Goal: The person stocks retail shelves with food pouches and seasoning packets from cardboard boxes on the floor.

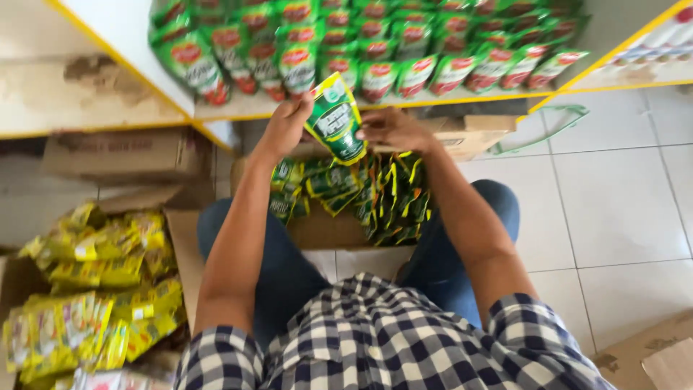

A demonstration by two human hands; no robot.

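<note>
Green sauce pouch (336, 119) is held up between both hands, just in front of the lower shelf (238, 110). Its long axis tilts, top toward the left. The left hand (286, 124) grips its upper edge; the right hand (393, 130) touches its right side, fingers loosely curled. Below them lies the open carton (325, 230) of similar pouches.

Red-and-green pouches (375, 68) on shelf (238, 108); yellow packets (94, 289) in box, left.
</note>
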